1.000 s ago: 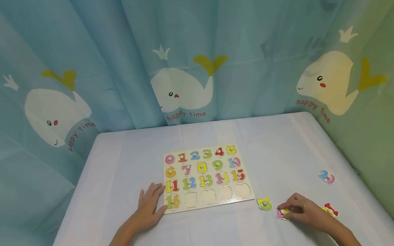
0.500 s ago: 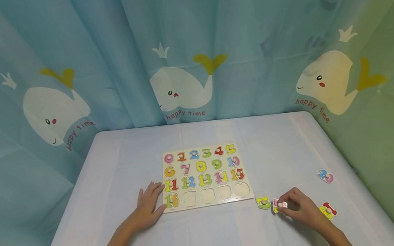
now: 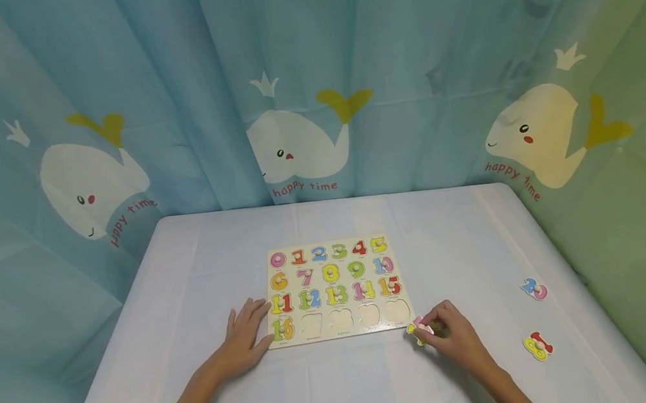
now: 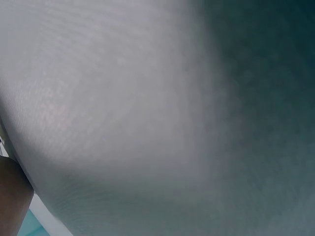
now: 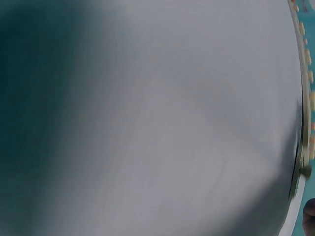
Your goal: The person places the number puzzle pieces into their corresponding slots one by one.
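In the head view, my left hand (image 3: 246,338) rests at the left edge of a wooden number puzzle board (image 3: 342,338), fingers spread and thumb near its lower left corner. My right hand (image 3: 455,336) pinches a pink-and-yellow number puzzle piece (image 3: 419,328) just off the board's lower right corner. The piece is tilted and its number cannot be read. Under the right fingers a green piece (image 3: 439,329) shows partly, mostly hidden. The left wrist view is mostly blurred cloth; in the right wrist view a fingertip (image 5: 309,214) shows at the right edge.
Knobbed pieces from 0 to 16 sit in the board; several bare recesses line its bottom row. To the right lie a blue-and-pink piece (image 3: 534,289) and a red-and-yellow piece (image 3: 538,345). A whale-print curtain (image 3: 410,135) hangs behind the white table (image 3: 215,238).
My right hand has lifted the pink-and-yellow piece off the cloth and carried it left to the board's lower right corner, now covering most of the green piece. My left hand has stayed put.
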`<state>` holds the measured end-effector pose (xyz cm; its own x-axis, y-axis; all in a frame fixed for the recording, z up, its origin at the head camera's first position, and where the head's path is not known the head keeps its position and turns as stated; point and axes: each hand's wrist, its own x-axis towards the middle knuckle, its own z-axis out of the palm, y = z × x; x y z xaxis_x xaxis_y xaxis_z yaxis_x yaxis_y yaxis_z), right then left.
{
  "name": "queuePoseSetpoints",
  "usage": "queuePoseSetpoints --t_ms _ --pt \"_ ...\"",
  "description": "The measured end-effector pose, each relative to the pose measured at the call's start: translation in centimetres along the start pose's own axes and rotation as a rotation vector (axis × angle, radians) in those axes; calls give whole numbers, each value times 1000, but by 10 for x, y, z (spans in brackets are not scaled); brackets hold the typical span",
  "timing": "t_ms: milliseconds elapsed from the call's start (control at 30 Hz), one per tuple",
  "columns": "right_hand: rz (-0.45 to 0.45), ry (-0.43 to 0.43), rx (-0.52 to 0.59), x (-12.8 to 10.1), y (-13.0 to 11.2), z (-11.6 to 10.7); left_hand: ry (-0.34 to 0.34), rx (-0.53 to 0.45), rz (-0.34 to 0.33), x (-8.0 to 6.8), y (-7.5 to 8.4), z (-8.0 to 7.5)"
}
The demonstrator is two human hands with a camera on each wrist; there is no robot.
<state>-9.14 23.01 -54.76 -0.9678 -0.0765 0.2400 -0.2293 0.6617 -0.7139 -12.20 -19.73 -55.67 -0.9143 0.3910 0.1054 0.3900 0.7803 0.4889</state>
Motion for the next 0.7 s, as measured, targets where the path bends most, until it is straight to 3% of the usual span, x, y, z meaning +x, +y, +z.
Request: queuePoseSetpoints --t_ms 400,700 --pt "-17 5 57 23 -33 41 3 4 -1 1 1 1" --pt "-43 -74 -24 37 -56 76 -10 8 -9 1 -1 2"
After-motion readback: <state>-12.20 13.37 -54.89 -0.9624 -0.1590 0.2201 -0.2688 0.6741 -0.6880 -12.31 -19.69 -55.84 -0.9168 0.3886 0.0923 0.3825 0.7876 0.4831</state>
